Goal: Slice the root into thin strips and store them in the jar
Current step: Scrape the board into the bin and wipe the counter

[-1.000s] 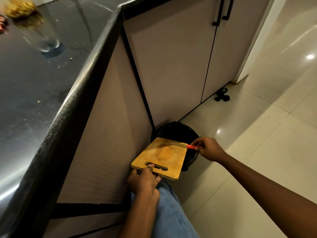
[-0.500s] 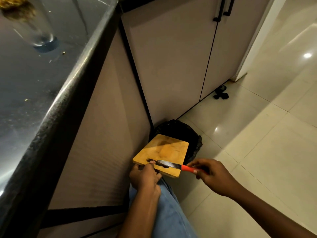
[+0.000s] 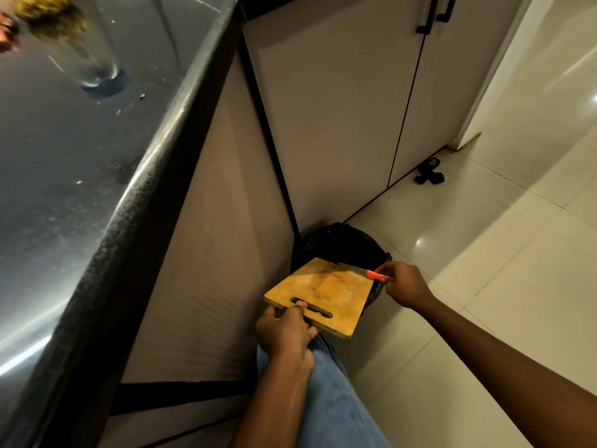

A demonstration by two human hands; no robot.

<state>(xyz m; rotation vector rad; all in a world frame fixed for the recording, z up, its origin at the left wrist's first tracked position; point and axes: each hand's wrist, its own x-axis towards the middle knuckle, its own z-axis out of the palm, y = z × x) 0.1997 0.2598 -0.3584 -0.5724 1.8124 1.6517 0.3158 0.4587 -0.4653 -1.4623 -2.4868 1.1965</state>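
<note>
At ten o'clock, a clear glass jar (image 3: 85, 56) stood on the dark table (image 3: 64, 163), yellowish strips showing at its top edge. Toward six o'clock, the left hand (image 3: 286, 334) gripped the wooden cutting board (image 3: 326, 294) by its handle slot, fingers (image 3: 300, 303) curled through it, above a denim-clad leg (image 3: 336, 399). The board tilted over a black-lined bin (image 3: 339, 242) on the tiled floor (image 3: 484, 286) beside the cabinet (image 3: 339, 108). At four o'clock, the right hand (image 3: 403, 284) closed its fingers on a knife (image 3: 368, 273) with an orange handle, blade lying at the board's far edge.
</note>
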